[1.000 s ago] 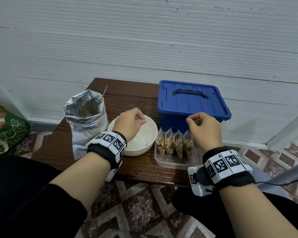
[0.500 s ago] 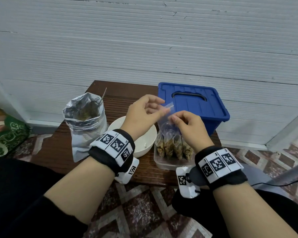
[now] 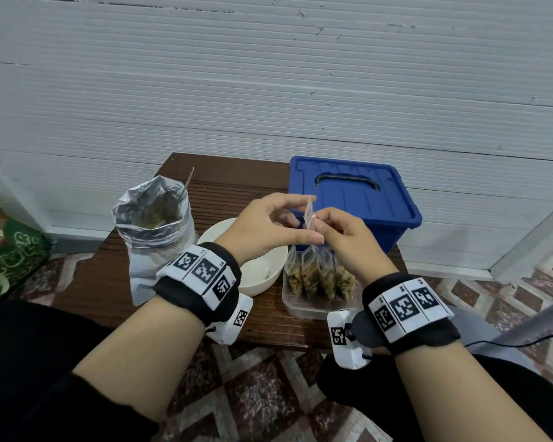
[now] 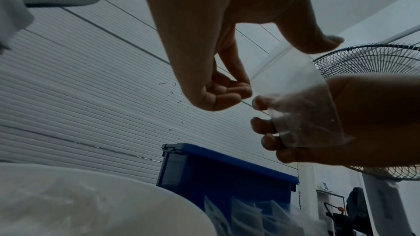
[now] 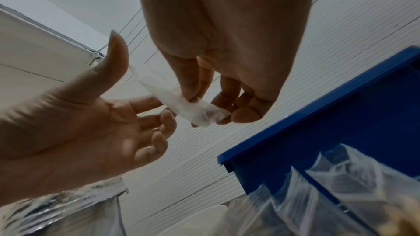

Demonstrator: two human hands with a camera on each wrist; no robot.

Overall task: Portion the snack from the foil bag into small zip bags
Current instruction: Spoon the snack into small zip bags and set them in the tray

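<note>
I hold a small empty clear zip bag (image 3: 309, 212) in the air over the table, between both hands. My right hand (image 3: 324, 223) pinches its lower part between thumb and fingers (image 5: 193, 85). My left hand (image 3: 297, 218) grips the bag's top edge with thumb (image 4: 318, 42) and forefinger, its other fingers curled. The open foil bag (image 3: 154, 224) with brown snack inside stands at the left. A white bowl (image 3: 262, 279) sits below my left wrist. Several filled zip bags (image 3: 316, 275) stand in a clear tray (image 3: 304, 309) under my right hand.
A blue lidded box (image 3: 355, 199) stands behind the tray against the white wall. A metal utensil handle (image 3: 189, 178) sticks out of the foil bag. A fan (image 4: 368, 64) stands to the right. Green fabric (image 3: 10, 260) lies on the floor at left.
Both hands rose from the bowl and tray and met above them. An empty zip bag is now held between them, turned more upright than half a second ago.
</note>
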